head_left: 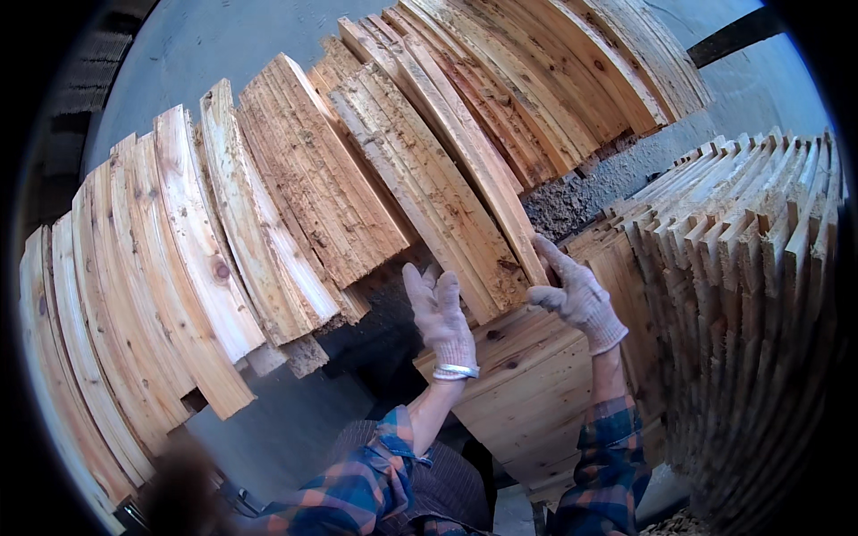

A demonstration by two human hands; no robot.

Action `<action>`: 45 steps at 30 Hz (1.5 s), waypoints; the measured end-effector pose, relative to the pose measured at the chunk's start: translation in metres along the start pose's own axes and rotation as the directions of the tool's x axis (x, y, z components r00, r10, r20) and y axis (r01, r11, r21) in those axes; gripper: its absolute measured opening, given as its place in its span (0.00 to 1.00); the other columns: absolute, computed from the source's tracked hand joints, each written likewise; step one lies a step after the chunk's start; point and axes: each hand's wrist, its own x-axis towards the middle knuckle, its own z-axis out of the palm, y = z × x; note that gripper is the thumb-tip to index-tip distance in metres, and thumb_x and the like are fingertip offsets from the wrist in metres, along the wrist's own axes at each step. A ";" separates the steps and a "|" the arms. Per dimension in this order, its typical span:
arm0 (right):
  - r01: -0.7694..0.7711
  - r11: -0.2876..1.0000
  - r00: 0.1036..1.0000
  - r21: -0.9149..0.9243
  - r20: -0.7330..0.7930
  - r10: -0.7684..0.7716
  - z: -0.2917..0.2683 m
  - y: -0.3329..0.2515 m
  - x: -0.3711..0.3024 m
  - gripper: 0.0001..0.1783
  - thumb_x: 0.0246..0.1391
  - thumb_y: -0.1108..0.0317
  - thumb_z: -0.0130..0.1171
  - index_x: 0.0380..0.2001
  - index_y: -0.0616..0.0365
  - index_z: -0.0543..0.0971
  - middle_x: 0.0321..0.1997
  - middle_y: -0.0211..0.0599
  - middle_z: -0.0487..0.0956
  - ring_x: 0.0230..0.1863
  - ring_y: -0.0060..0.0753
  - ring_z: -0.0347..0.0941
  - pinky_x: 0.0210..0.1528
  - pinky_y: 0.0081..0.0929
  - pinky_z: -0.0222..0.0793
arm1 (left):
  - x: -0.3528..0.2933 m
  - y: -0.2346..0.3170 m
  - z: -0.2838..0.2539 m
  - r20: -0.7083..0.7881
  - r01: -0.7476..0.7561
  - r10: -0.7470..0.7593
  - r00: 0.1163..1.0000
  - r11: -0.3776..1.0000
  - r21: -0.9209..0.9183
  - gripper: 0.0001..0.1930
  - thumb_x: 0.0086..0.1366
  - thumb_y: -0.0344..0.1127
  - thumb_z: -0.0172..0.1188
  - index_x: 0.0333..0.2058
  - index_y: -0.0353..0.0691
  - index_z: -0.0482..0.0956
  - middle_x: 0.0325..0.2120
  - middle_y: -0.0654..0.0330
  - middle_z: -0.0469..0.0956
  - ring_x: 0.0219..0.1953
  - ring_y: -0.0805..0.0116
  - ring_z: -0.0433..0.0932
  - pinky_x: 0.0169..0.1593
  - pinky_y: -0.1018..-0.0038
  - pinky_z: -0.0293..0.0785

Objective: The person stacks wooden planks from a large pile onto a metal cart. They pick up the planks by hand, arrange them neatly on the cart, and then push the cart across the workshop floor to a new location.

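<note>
My left hand (441, 314), in a pale work glove, has its fingers apart beside the near end of a stack of rough wooden boards (429, 192). A shiny band circles that wrist. At the right side of the same boards is my right hand (581, 302), also gloved. Its index finger and thumb are spread, touching or nearly touching the near corner of a long narrow board (487, 174) that stands at the stack's edge. Neither hand has its fingers closed round a board.
More rough boards (143, 259) form a long row to the left, ends uneven. Further boards (545, 71) continue at the far right. Beside my right arm rises a tall pile of thin slats (742, 259). A flat panel of smooth boards (527, 393) lies below my hands. Grey floor (197, 54) shows behind.
</note>
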 end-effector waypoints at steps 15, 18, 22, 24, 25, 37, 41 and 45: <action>0.005 0.994 0.944 0.107 0.326 -0.040 0.027 -0.038 -0.098 0.62 0.46 0.22 0.48 0.68 0.64 0.50 0.69 0.53 0.58 0.68 0.44 0.59 0.67 0.31 0.54 | -0.075 0.043 -0.122 0.492 0.640 -0.517 0.700 0.760 -0.112 0.35 0.62 0.50 0.60 0.62 0.38 0.61 0.57 0.58 0.69 0.59 0.62 0.69 0.63 0.65 0.65; 0.111 0.689 0.989 0.716 -0.014 -0.145 0.059 0.004 -0.075 0.61 0.47 0.30 0.56 0.70 0.61 0.46 0.72 0.53 0.52 0.71 0.40 0.53 0.70 0.30 0.49 | -0.047 0.042 -0.107 0.439 0.745 -0.647 0.623 0.662 -0.080 0.34 0.61 0.54 0.62 0.60 0.40 0.64 0.54 0.60 0.71 0.57 0.63 0.70 0.60 0.64 0.69; 0.097 0.972 0.994 0.216 -0.079 -0.082 0.082 0.026 -0.026 0.62 0.46 0.34 0.61 0.67 0.69 0.47 0.62 0.67 0.65 0.63 0.49 0.64 0.64 0.30 0.57 | -0.017 -0.010 -0.115 0.486 0.442 -0.393 0.780 0.897 0.016 0.16 0.66 0.39 0.57 0.49 0.39 0.72 0.39 0.62 0.76 0.41 0.71 0.76 0.49 0.73 0.76; 0.129 0.920 0.986 0.369 -0.147 -0.079 0.098 0.032 -0.057 0.67 0.41 0.29 0.62 0.67 0.69 0.47 0.53 0.66 0.73 0.57 0.50 0.71 0.58 0.33 0.65 | -0.042 0.014 -0.116 0.397 0.370 -0.437 0.807 0.899 0.236 0.15 0.65 0.35 0.55 0.48 0.37 0.71 0.38 0.62 0.77 0.40 0.72 0.77 0.48 0.76 0.75; 0.061 0.920 0.994 0.388 -0.106 -0.021 0.100 0.029 -0.082 0.68 0.40 0.25 0.59 0.67 0.69 0.49 0.63 0.65 0.64 0.65 0.45 0.63 0.64 0.32 0.59 | -0.053 0.015 -0.127 0.391 0.321 -0.429 0.814 0.894 0.311 0.15 0.65 0.34 0.56 0.48 0.36 0.71 0.39 0.61 0.77 0.40 0.72 0.77 0.47 0.77 0.75; 0.299 0.676 0.847 0.674 -0.513 0.137 0.094 0.213 -0.484 0.49 0.43 0.42 0.65 0.59 0.70 0.65 0.50 0.43 0.77 0.53 0.32 0.71 0.55 0.27 0.66 | -0.357 -0.014 -0.109 0.628 -0.148 -0.641 0.442 0.638 0.756 0.14 0.67 0.39 0.53 0.45 0.35 0.69 0.31 0.57 0.78 0.35 0.67 0.77 0.41 0.70 0.75; 0.314 0.641 0.610 0.700 -0.666 0.429 0.125 0.304 -0.640 0.41 0.45 0.55 0.63 0.59 0.69 0.66 0.51 0.39 0.76 0.51 0.30 0.72 0.55 0.26 0.67 | -0.464 -0.123 -0.118 0.840 -0.382 -0.521 -0.154 0.815 0.435 0.10 0.68 0.27 0.48 0.47 0.32 0.68 0.32 0.52 0.80 0.35 0.67 0.81 0.33 0.77 0.78; 0.363 0.514 0.308 0.778 -0.620 0.722 0.132 0.421 -0.768 0.39 0.50 0.56 0.63 0.61 0.67 0.65 0.51 0.44 0.78 0.51 0.31 0.74 0.52 0.26 0.70 | -0.597 -0.220 -0.095 0.763 -0.309 -0.623 -0.170 0.769 0.559 0.09 0.71 0.31 0.47 0.42 0.31 0.69 0.34 0.54 0.80 0.39 0.68 0.79 0.50 0.72 0.74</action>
